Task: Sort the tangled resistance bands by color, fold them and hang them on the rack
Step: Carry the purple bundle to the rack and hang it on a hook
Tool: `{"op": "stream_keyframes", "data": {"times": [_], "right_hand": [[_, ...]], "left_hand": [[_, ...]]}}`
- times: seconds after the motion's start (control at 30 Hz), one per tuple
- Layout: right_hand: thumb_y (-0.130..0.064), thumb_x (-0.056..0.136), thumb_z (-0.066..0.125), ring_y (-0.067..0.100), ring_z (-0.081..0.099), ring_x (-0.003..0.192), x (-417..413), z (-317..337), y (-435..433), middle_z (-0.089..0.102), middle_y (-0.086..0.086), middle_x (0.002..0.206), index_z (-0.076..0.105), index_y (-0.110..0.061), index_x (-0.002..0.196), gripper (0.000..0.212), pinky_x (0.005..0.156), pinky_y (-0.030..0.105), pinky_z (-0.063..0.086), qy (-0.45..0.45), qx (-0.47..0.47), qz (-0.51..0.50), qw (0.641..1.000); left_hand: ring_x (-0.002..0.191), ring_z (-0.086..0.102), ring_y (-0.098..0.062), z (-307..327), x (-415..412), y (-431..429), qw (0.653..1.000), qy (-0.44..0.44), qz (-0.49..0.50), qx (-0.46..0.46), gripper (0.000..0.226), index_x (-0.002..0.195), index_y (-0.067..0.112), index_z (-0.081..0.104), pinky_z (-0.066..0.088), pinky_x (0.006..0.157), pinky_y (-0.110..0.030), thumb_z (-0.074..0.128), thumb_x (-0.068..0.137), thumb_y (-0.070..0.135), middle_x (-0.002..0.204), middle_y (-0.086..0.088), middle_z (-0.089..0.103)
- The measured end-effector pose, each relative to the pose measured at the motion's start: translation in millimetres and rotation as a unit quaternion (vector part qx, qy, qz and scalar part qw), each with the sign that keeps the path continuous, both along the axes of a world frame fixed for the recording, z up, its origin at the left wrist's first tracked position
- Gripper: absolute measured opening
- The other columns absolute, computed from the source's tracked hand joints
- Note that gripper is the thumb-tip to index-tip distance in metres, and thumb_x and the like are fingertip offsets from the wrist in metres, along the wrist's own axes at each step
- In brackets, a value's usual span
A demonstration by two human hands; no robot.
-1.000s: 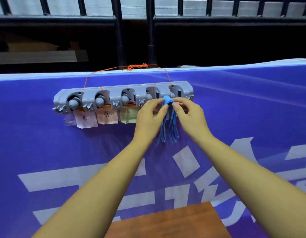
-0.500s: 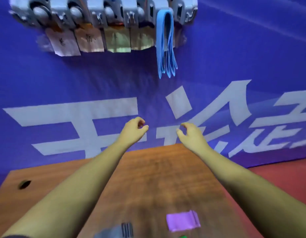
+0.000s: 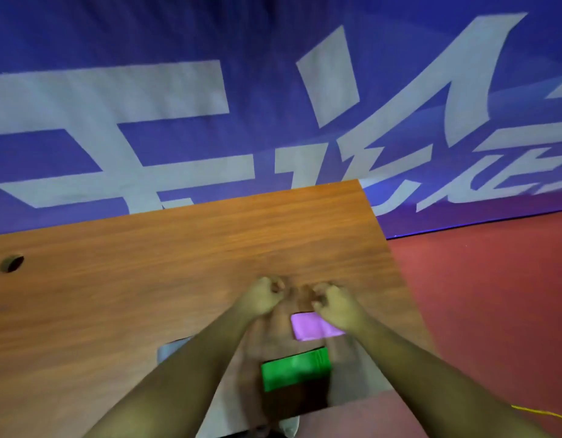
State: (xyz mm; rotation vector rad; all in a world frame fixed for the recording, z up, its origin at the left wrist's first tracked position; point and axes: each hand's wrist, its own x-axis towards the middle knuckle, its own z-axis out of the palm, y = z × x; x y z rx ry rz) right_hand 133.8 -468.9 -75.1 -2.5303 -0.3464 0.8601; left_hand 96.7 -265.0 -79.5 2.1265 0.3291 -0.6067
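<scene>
Bands lie on the surface [image 3: 147, 279] in the only view, the head camera, which looks steeply down and is smeared by motion. A purple band [image 3: 314, 327], folded flat into a small rectangle, rests near the surface's right edge, partly under the right hand [image 3: 335, 306]. A green band [image 3: 295, 368], also folded flat, lies just nearer the person, close to the near edge. A pale grey thing [image 3: 173, 347] shows beside the left forearm; the blur hides what it is.

Both hands hover low over the surface, just beyond the purple band. The left hand [image 3: 262, 298] has its fingers curled loosely inward, and so does the right; neither grips anything that can be seen, though the blur leaves the fingertips unclear. The two hands are near each other but apart.

The rack is out of view here, so what already hangs on it cannot be told from this picture. Only the blue banner [image 3: 273, 105] with white lettering stands behind the surface's far edge, and red floor [image 3: 494, 311] lies to the right.

As a judgement: sorting and folding look done for at least the purple and green bands, since each lies apart as a neat packet. Hanging them is left. The hands' place suggests the purple band is the next one to be picked up.
</scene>
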Motion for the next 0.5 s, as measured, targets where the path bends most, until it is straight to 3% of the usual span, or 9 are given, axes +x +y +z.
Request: {"op": "stream_keyframes", "data": {"times": [0.2, 0.33, 0.5], "right_hand": [[-0.026, 0.074, 0.055, 0.020, 0.050, 0.127, -16, -49, -8, 0.061, 0.004, 0.129, 0.065, -0.019, 0.121, 0.049, 0.109, 0.022, 0.035, 0.016, 0.011, 0.052, 0.998], [-0.021, 0.080, 0.061, 0.020, 0.043, 0.129, -25, -68, -6, 0.053, 0.005, 0.132, 0.058, -0.026, 0.132, 0.053, 0.107, 0.019, 0.026, 0.010, 0.008, 0.070, 0.997], [-0.030, 0.081, 0.059, 0.023, 0.031, 0.135, -30, -87, -9, 0.040, 0.004, 0.133, 0.050, -0.039, 0.135, 0.056, 0.109, 0.024, 0.019, -0.017, -0.022, 0.079, 0.996]], "left_hand": [[0.098, 0.065, -0.022, -55, -18, -25, 0.999, 0.043, 0.006, -0.028, 0.025, 0.108, -0.003, 0.069, 0.040, 0.076, -0.007, 0.061, 0.084, 0.002, 0.110, -0.018, 0.070], [0.102, 0.064, -0.025, -89, -28, -35, 0.999, 0.016, -0.025, -0.030, 0.046, 0.096, 0.006, 0.075, 0.044, 0.092, -0.023, 0.055, 0.067, 0.035, 0.104, -0.011, 0.073], [0.103, 0.059, -0.025, -104, -30, -37, 0.999, -0.015, -0.025, -0.021, 0.049, 0.091, 0.012, 0.075, 0.044, 0.097, -0.031, 0.051, 0.059, 0.042, 0.105, -0.006, 0.071]]}}
